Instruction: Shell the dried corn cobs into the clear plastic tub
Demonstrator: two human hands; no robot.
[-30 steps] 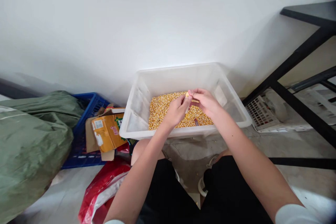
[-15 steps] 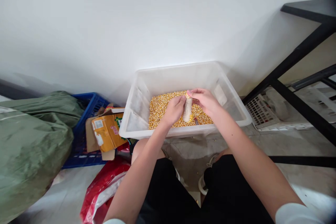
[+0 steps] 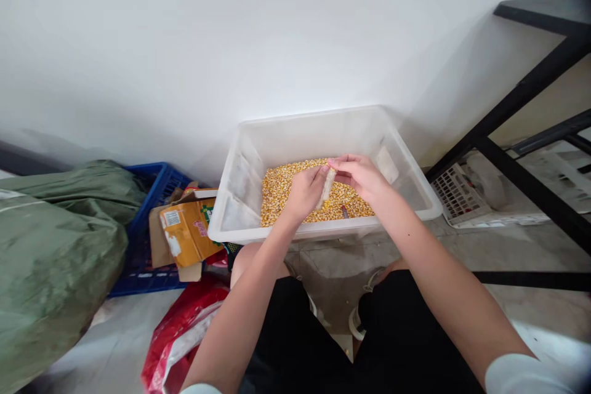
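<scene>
A mostly bare, whitish corn cob is held over the loose yellow kernels. My left hand wraps around its left side, hiding part of it. At the cob's far end, the fingers of my right hand pinch it, and a few kernels show there. Below lie the corn kernels, spread across the floor of a translucent white plastic tub. A small dark reddish stick-like tool rests on the kernels near the tub's front wall; its kind is unclear.
Left of the tub are an orange cardboard box, a blue crate, a green cloth bundle and a red plastic bag. A black metal frame and a white basket stand at right. Behind is a white wall.
The cob has turned and tilted, its near end swinging left and further behind my left hand. Both hands stay in about the same place.
</scene>
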